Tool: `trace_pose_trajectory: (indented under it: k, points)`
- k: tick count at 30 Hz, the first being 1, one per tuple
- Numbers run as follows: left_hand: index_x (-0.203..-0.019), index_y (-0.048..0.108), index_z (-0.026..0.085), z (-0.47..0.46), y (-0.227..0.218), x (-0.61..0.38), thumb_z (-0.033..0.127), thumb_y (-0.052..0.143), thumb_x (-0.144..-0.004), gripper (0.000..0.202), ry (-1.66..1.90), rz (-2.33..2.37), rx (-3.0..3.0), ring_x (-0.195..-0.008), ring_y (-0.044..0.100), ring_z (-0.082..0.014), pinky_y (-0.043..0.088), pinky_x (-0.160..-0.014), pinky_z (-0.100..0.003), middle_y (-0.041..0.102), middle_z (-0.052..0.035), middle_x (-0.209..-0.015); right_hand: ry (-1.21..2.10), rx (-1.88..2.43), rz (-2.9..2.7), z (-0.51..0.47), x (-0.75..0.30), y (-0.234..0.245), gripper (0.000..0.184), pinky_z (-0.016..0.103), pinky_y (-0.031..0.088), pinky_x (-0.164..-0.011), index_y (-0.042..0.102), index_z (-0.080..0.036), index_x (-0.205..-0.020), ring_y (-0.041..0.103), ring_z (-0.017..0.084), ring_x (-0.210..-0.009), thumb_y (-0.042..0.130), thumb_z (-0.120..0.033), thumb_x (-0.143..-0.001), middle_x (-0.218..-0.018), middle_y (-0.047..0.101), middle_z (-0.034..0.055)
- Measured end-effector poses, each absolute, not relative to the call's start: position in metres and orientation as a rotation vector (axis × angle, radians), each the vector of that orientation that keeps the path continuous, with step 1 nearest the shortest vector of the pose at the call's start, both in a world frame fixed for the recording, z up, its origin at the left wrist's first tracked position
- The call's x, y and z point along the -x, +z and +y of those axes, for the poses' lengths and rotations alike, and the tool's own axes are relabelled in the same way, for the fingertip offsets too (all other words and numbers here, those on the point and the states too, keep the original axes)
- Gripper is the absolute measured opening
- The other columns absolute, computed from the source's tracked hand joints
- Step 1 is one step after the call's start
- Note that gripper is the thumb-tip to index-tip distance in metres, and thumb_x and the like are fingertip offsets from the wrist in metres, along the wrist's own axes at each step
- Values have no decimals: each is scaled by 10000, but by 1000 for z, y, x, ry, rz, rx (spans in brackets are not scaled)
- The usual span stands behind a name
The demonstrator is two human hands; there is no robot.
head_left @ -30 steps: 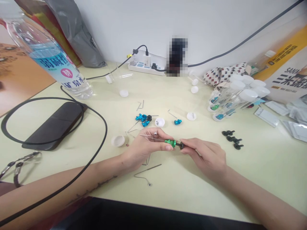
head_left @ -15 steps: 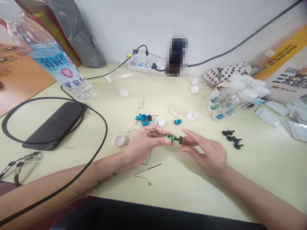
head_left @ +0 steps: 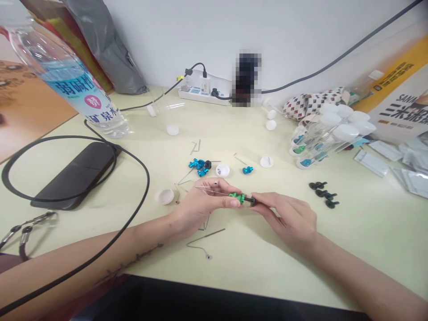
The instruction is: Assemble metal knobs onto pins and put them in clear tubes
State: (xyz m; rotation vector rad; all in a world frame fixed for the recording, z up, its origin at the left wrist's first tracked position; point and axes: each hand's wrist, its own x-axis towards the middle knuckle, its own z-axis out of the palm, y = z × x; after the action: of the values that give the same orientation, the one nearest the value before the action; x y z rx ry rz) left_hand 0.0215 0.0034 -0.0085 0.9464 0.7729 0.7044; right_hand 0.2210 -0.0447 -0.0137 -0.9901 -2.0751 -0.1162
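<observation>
My left hand (head_left: pixel 203 201) is closed around a small green metal fitting (head_left: pixel 236 196), pinched between thumb and fingers. A thin bent wire (head_left: pixel 214 191) runs leftward from the fitting over the palm. From its right end sticks a black thumb screw (head_left: pixel 251 200). My right hand (head_left: pixel 289 216) pinches the round head of that screw between thumb and fingertips. Behind the hands lie blue metal fittings (head_left: pixel 202 172), a single blue fitting (head_left: pixel 248 170) and a white cap (head_left: pixel 222 170) with tiny parts in it. Another bent wire (head_left: pixel 205 246) rests on the table in front.
Several black thumb screws (head_left: pixel 331 203) lie at the right, with capped clear tubes (head_left: pixel 334 129) standing behind them. A water bottle (head_left: pixel 76 84), a dark phone-like slab (head_left: pixel 76 176) and a looping black cable (head_left: pixel 143 165) occupy the left. A power strip (head_left: pixel 203 96) sits by the wall.
My right hand's fingers have closed on the black screw's head; before, they were apart beside it. The green fitting in my left hand has shifted slightly right and down.
</observation>
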Motion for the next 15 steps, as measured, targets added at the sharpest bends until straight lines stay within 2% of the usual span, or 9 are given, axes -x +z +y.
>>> trace_pose_trajectory:
  k: [15]
  points:
    - [-762, 660, 158, 3, -9, -21, 164, 782, -653, 163, 693, 785, -962, -783, 659, -125, 481, -803, -264, 710, 2, -817, -98, 1011, -2084, -45, -222, -16, 182, 203, 563, -657, 605, -158, -1022, 665, 105, -683, 603, -122, -843, -794, 716, 27]
